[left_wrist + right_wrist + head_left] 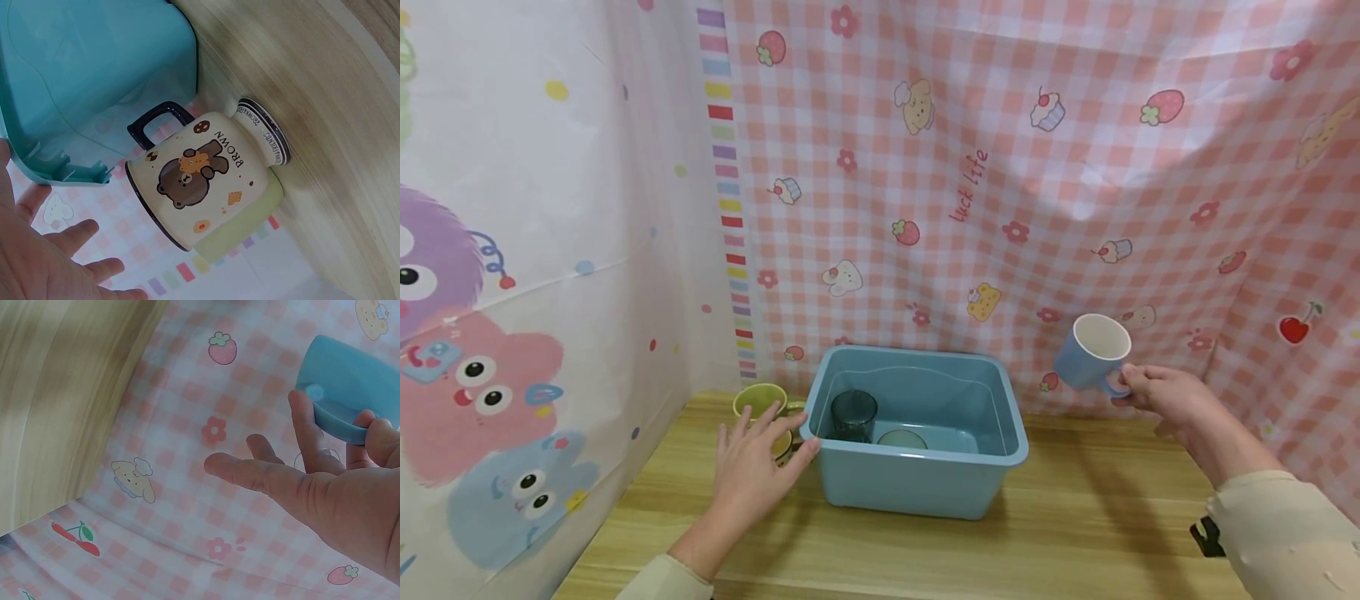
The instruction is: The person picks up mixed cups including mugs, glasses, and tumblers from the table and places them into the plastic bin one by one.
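By its handle, my right hand (1172, 404) pinches a blue mug (1086, 358) with a white inside, held in the air to the right of a blue plastic bin (917, 483). The right wrist view shows thumb and fingers at the mug's handle (344, 430). My left hand (756, 462) is spread, its thumb and fingertips by the bin's left rim. Under and behind it stand a cream mug (200, 175) with a brown bear and dark handle, and a green mug (760, 400). Inside the bin are a dark glass cup (853, 412) and a round glass piece (902, 439), partly hidden by the front wall.
The bin stands on a wooden table (910, 558) against a pink checked cloth (910, 275). A white cartoon cloth (595, 275) hangs on the left. A small black object (1207, 536) shows at the right sleeve.
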